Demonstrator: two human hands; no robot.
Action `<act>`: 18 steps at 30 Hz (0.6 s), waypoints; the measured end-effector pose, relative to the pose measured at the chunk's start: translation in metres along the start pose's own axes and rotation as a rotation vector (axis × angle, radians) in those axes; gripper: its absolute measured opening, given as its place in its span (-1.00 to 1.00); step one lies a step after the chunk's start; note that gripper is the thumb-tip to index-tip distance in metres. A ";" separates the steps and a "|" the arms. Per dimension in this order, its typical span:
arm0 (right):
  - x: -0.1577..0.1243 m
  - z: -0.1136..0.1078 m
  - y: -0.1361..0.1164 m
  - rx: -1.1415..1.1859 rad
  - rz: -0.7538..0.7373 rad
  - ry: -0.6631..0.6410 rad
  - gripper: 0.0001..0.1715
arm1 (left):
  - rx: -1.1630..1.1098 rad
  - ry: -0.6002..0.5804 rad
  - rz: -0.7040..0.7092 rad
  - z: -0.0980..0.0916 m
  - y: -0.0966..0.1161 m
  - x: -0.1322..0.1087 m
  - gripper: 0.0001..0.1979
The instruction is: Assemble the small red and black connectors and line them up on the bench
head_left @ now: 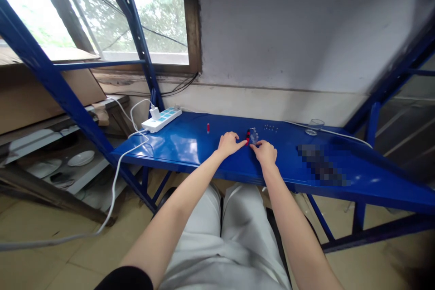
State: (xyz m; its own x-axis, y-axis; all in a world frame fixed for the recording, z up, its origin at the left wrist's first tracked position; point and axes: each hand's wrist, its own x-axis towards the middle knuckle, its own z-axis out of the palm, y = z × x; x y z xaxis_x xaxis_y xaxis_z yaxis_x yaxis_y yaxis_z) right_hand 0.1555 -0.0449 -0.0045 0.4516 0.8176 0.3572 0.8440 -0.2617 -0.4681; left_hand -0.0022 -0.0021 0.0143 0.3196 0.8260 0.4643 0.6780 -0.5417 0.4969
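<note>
Both of my hands rest on a blue metal shelf (190,147) in front of me. My left hand (229,143) has its fingers curled, the fingertips pinching at a small red and clear part (251,136). My right hand (265,152) is also curled, its fingertips meeting the same small part from the right. A small red piece (208,128) lies alone on the shelf to the left. A row of several tiny dark screws (271,127) lies just behind the part.
A white power strip (161,119) with a plugged charger and white cable sits at the shelf's left end. A small glass (315,126) stands at the back right. Blue rack posts (50,77) slant on both sides. Dishes (80,157) lie on a lower left shelf.
</note>
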 end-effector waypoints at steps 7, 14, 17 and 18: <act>-0.012 -0.016 -0.009 0.334 -0.116 0.340 -0.41 | 0.081 0.365 0.017 -0.072 -0.041 0.016 -0.67; -0.020 -0.013 -0.052 0.410 -0.620 0.356 -0.60 | 0.327 0.152 -0.161 -0.077 -0.069 0.021 -0.52; -0.018 -0.006 -0.077 0.443 -0.655 0.318 -0.60 | 0.324 0.078 -0.198 -0.065 -0.070 0.019 -0.49; -0.017 -0.003 -0.084 0.462 -0.659 0.311 -0.60 | 0.323 0.069 -0.206 -0.061 -0.070 0.019 -0.51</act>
State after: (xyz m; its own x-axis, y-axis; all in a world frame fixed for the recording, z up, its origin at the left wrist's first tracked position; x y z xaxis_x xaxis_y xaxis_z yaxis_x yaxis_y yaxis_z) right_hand 0.0776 -0.0381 0.0317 0.0266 0.5343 0.8449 0.7899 0.5068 -0.3453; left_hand -0.0846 0.0418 0.0329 0.1172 0.8941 0.4322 0.9005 -0.2792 0.3334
